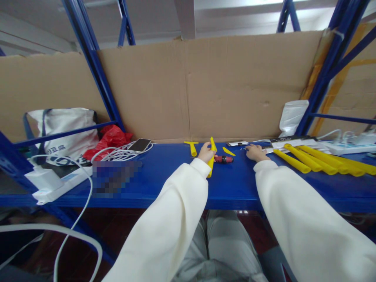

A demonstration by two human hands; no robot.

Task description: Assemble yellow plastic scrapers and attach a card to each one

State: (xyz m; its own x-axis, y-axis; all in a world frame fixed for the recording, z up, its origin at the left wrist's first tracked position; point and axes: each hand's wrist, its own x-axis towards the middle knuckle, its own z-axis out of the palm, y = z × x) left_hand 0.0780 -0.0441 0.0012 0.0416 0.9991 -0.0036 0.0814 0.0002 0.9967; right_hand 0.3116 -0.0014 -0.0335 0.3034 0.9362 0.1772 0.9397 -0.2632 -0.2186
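Note:
My left hand (205, 152) is wrapped round a yellow plastic piece (210, 166) with a tube-like lower part, held upright over the blue table. Right beside it on the table lies a red and black tool (225, 159), possibly a small screwdriver. A yellow T-shaped part (192, 149) stands to the left of this hand, and a small flat yellow piece (228, 151) lies to its right. Farther right, my right hand (256, 152) reaches down to the tabletop with bent fingers, beside some tiny items. Whatever its fingertips pinch is too small to make out.
Several long yellow tubes (305, 158) lie at the right. A white power strip (349, 147) is behind them. Leftward are a phone (140, 145) on coiled white cable, a red plastic bag (108, 141) and a cloth bag (67, 133). Cardboard (229, 86) walls the back.

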